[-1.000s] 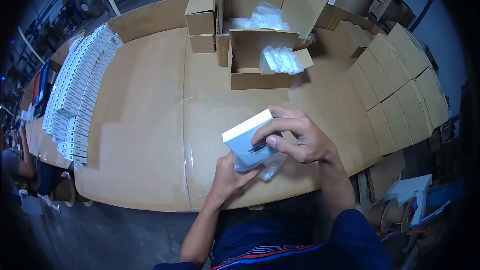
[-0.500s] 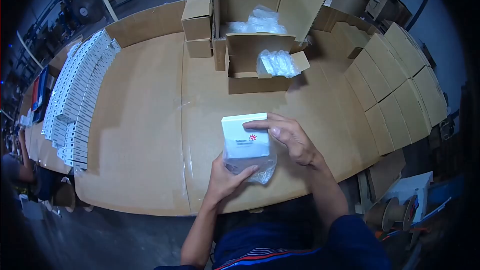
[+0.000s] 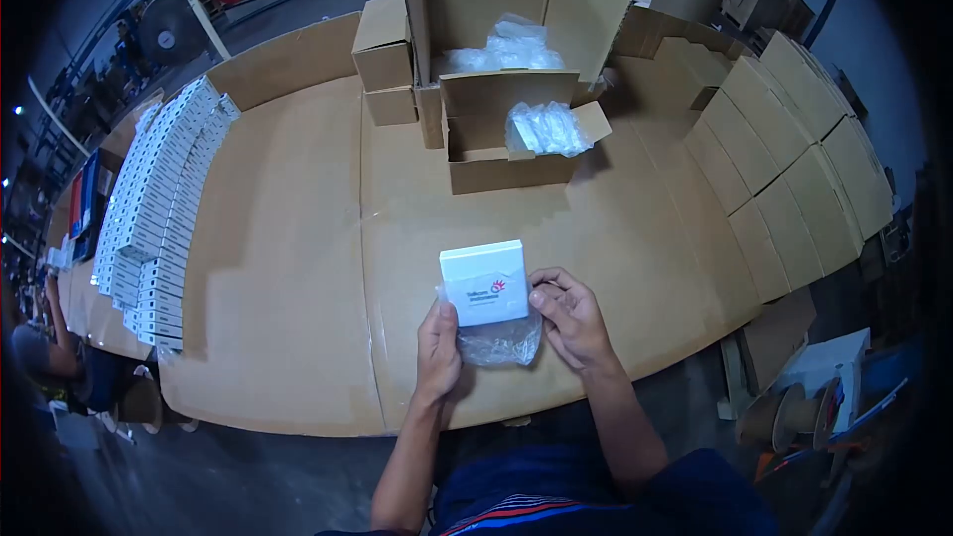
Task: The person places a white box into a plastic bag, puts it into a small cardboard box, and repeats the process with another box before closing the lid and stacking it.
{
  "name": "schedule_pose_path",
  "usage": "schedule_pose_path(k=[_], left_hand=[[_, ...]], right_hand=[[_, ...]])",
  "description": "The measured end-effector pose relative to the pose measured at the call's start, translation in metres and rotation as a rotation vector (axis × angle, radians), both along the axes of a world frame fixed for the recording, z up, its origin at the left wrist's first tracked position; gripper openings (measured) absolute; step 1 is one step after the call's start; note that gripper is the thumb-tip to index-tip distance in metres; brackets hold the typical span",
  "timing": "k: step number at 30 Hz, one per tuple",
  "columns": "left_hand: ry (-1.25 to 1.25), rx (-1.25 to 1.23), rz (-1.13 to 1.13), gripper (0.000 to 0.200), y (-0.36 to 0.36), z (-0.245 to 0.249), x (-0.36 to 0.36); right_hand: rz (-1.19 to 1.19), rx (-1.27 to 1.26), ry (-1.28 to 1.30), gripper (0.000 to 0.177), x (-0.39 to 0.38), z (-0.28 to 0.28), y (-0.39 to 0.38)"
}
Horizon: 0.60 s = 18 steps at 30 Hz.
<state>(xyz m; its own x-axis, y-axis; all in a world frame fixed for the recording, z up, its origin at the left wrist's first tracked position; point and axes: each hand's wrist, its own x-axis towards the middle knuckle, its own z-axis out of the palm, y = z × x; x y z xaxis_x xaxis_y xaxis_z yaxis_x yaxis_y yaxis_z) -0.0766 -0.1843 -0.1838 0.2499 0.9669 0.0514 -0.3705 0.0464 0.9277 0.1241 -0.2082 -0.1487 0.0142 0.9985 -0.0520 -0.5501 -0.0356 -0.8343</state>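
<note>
Near the front edge of the cardboard-covered counter, the left hand grips the left side of a small white square box. The right hand pinches the crinkled clear plastic bag around its lower part. The box looks about half sleeved, its top bare. Beyond stands an open brown carton of bags, and far left are rows of white boxes.

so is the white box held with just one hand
No, the left hand and right hand both grip the white box.
</note>
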Motion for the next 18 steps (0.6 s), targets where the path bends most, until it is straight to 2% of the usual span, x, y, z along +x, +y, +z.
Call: schedule_pose_path(k=[3, 7, 13, 18], left_hand=[[0.052, 0.035, -0.002, 0.054, 0.002, 0.007, 0.004], [0.072, 0.015, 0.042, 0.056, 0.000, 0.010, 0.005], [0.142, 0.037, -0.015, 0.058, -0.001, 0.005, 0.001], [0.275, 0.168, 0.084, 0.059, 0.001, 0.029, 0.007]], right_hand=[[-0.085, 0.009, -0.053, 0.019, -0.004, -0.004, -0.005], [-0.095, 0.006, -0.084, 0.018, 0.000, -0.008, -0.004], [-0.102, 0.056, -0.148, 0.015, 0.003, -0.002, -0.005], [-0.077, 0.110, -0.194, 0.013, 0.011, -0.009, -0.008]])
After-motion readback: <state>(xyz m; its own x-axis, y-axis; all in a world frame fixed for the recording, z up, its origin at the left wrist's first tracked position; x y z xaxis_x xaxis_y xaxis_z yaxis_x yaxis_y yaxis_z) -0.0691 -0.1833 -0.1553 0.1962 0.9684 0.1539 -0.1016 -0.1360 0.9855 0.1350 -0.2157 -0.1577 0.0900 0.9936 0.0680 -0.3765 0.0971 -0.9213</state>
